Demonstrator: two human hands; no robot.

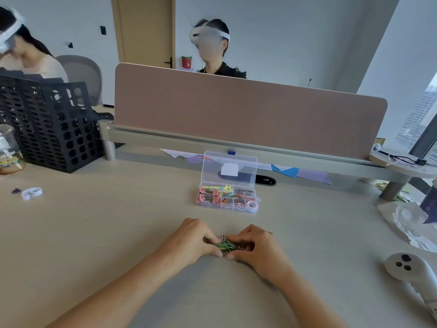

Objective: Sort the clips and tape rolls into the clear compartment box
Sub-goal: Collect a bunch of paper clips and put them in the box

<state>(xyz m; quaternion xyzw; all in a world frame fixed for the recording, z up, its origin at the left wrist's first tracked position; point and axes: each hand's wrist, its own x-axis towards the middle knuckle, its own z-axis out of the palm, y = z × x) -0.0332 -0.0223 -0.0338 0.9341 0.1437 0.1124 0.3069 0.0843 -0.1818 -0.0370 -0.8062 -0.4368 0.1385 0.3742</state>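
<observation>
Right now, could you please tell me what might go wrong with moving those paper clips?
The green and yellow paper clips, pinched between the left hand and right hand, may scatter on the way to the clear plastic compartment box farther back. Its compartments already hold clips, so some could land in the wrong one.

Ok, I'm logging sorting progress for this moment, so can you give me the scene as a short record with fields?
hands: left hand and right hand both curled around the green paper clips on the table
box: clear compartment box open, lid up, beyond the hands
in box: pink binder clips at left, pink tape roll at front right
loose: white tape roll and purple clip, far left on the table
other: white controller at right
</observation>
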